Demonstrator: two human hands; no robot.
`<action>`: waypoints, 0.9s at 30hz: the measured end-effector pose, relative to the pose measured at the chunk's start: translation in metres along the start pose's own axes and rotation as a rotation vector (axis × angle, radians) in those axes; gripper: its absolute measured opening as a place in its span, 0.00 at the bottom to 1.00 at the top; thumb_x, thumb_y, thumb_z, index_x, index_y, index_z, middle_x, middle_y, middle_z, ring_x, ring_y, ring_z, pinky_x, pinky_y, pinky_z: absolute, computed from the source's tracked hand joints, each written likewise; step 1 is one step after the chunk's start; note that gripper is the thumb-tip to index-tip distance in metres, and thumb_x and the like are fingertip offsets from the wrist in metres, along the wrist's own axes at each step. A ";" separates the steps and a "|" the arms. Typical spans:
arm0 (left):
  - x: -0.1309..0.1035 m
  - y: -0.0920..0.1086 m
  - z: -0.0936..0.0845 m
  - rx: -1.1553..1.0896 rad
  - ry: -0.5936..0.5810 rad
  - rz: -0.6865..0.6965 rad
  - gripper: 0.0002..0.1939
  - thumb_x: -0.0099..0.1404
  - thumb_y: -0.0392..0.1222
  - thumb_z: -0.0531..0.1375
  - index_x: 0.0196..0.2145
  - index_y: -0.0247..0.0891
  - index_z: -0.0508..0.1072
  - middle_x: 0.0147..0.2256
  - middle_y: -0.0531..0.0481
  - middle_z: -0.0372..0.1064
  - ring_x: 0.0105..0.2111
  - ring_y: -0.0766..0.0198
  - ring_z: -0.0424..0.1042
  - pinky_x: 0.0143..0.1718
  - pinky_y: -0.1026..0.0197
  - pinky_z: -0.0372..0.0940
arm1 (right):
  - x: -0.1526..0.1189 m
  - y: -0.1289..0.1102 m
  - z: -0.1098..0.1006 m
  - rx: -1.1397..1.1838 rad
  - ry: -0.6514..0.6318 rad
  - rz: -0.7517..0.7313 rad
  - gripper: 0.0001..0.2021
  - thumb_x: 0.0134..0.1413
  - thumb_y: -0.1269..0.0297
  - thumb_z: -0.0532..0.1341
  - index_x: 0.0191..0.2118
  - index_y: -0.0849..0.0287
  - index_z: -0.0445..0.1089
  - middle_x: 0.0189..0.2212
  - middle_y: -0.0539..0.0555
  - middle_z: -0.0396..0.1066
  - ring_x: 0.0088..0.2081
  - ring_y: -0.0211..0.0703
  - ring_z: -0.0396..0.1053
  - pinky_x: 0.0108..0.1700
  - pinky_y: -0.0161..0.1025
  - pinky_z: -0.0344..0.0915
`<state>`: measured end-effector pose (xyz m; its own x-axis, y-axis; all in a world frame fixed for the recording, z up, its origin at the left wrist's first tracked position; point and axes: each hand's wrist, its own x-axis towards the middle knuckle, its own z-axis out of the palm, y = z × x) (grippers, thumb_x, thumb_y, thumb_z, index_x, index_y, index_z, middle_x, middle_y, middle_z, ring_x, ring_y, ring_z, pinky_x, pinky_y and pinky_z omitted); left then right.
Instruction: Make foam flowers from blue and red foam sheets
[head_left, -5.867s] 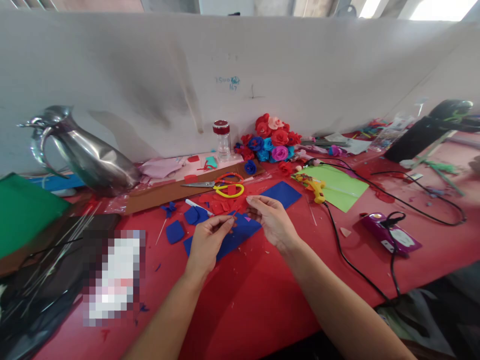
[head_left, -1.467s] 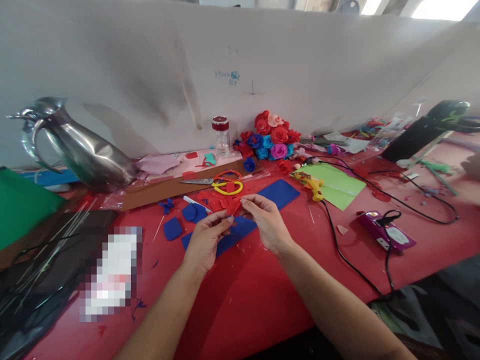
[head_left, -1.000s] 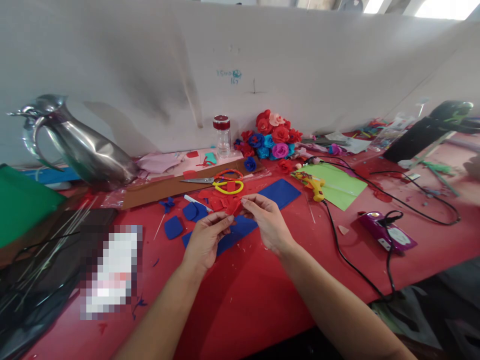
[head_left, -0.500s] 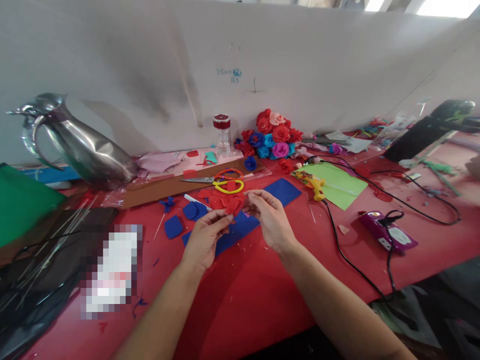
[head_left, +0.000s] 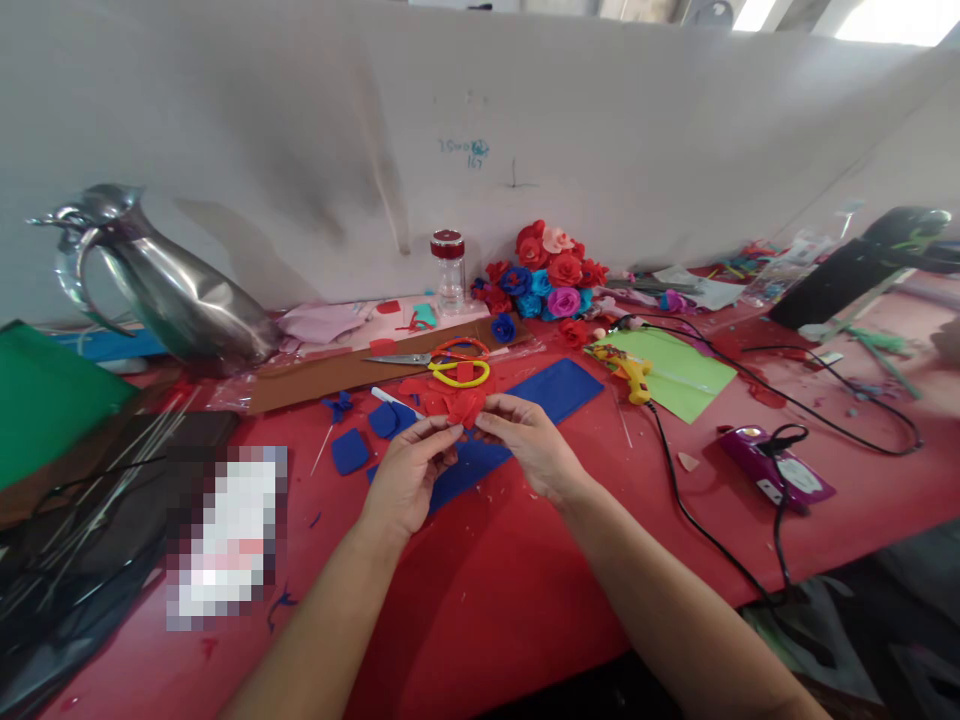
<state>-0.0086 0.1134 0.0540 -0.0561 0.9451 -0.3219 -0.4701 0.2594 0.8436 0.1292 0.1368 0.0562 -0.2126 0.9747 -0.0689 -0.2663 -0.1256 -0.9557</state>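
Both hands pinch a small red paper flower (head_left: 466, 406) above the middle of the table. My left hand (head_left: 415, 465) is closed on its lower left side, and my right hand (head_left: 529, 440) grips its right edge. Beneath them lies a strip of blue paper (head_left: 559, 388). Just behind the flower are scissors (head_left: 459, 372) with yellow and orange handles. To the left lie blue paper petals (head_left: 349, 452), a white pen (head_left: 388, 400) and a small blue flower piece (head_left: 338, 405) on a thin stick.
A bunch of paper roses (head_left: 551, 275) stands by the wall beside a lidded glass jar (head_left: 450, 275). A yellow glue gun (head_left: 630, 375) rests on green paper (head_left: 694, 375), its cord running to a purple power box (head_left: 780, 470). At left stands a metal jug (head_left: 180, 290).
My right hand has moved slightly left and down, from the flower's upper right onto its side. The hands are now closer together around the red paper.
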 end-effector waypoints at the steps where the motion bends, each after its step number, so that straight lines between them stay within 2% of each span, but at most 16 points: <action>1: 0.000 0.000 0.000 0.003 -0.003 0.004 0.10 0.39 0.36 0.70 0.23 0.36 0.75 0.23 0.53 0.71 0.21 0.73 0.63 0.24 0.68 0.58 | 0.000 0.000 0.000 0.004 -0.009 -0.009 0.07 0.40 0.60 0.66 0.26 0.57 0.74 0.23 0.48 0.72 0.25 0.34 0.65 0.33 0.34 0.60; 10: 0.001 -0.001 -0.001 0.005 0.013 0.003 0.11 0.39 0.36 0.70 0.24 0.36 0.76 0.24 0.53 0.71 0.21 0.72 0.63 0.25 0.67 0.59 | -0.002 -0.002 0.001 -0.008 -0.061 -0.024 0.06 0.38 0.60 0.68 0.24 0.56 0.75 0.23 0.48 0.73 0.29 0.37 0.67 0.37 0.36 0.63; 17: -0.001 0.000 0.001 0.013 0.012 0.007 0.11 0.38 0.36 0.71 0.24 0.37 0.76 0.24 0.54 0.71 0.21 0.73 0.63 0.26 0.68 0.59 | -0.003 -0.002 0.002 0.009 -0.032 -0.039 0.02 0.38 0.65 0.67 0.23 0.56 0.75 0.22 0.48 0.73 0.29 0.37 0.68 0.39 0.37 0.63; 27: 0.000 -0.002 -0.001 0.059 0.002 0.021 0.11 0.39 0.38 0.70 0.25 0.37 0.77 0.25 0.53 0.72 0.21 0.73 0.63 0.27 0.67 0.59 | -0.002 0.004 0.002 -0.022 0.001 -0.079 0.02 0.38 0.65 0.66 0.23 0.56 0.75 0.23 0.48 0.73 0.29 0.38 0.68 0.38 0.38 0.64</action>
<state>-0.0082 0.1125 0.0519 -0.0678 0.9501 -0.3044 -0.4163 0.2504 0.8741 0.1266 0.1345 0.0535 -0.1910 0.9816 0.0072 -0.2618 -0.0438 -0.9641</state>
